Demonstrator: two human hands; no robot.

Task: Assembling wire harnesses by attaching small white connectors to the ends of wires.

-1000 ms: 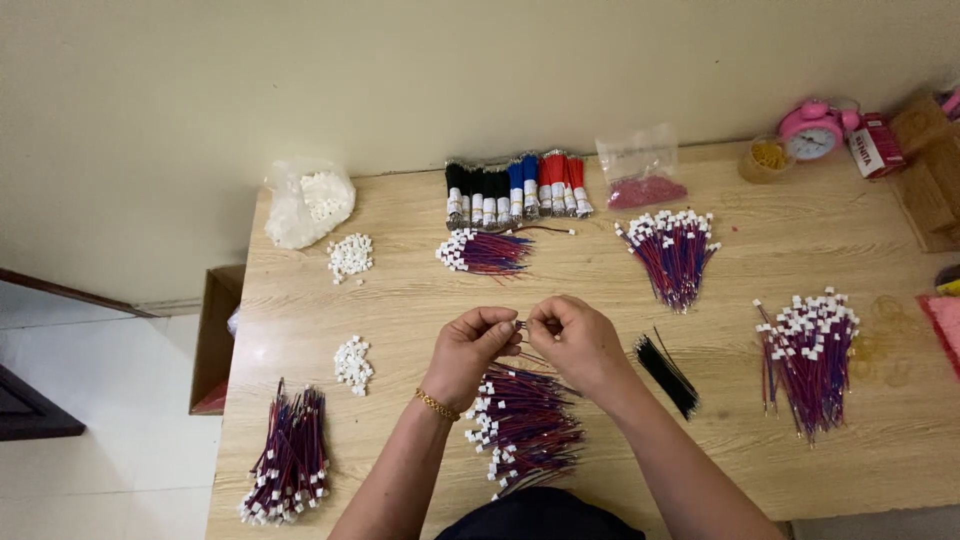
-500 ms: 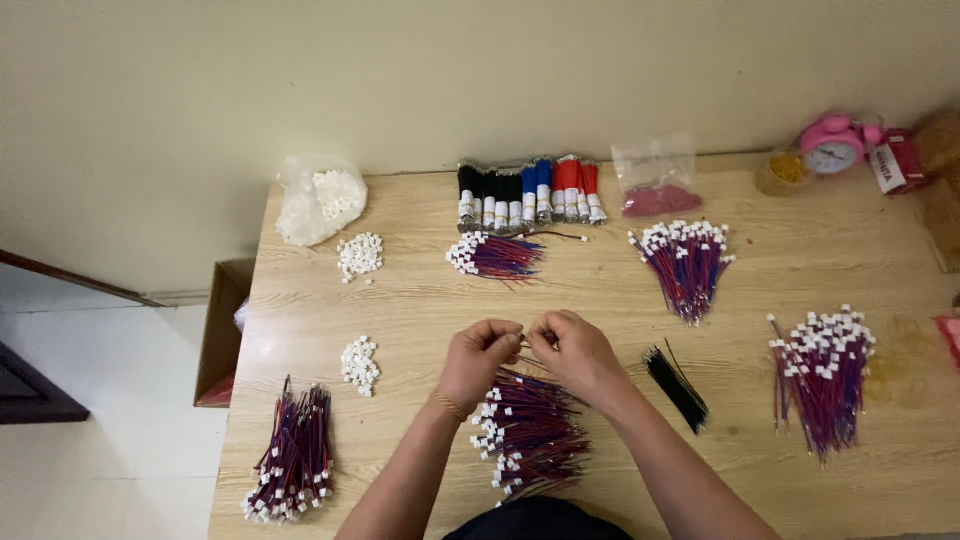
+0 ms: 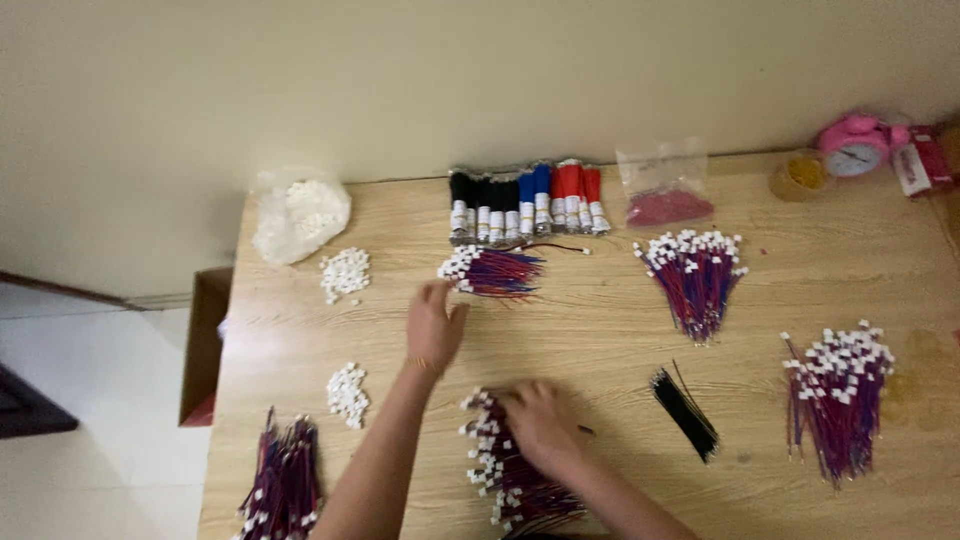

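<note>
The left hand point(image 3: 432, 325) is stretched out flat and released, fingers just beside a small fan of red-and-blue wires point(image 3: 492, 270) tipped with white plastic plugs. The right hand point(image 3: 540, 425) is laid on the near wire bundle point(image 3: 505, 470); whether it is grasping cannot be told. A crinkled clear bag point(image 3: 298, 215) of white plugs sits far left. Bare wooden table point(image 3: 590, 330) is left between the piles
</note>
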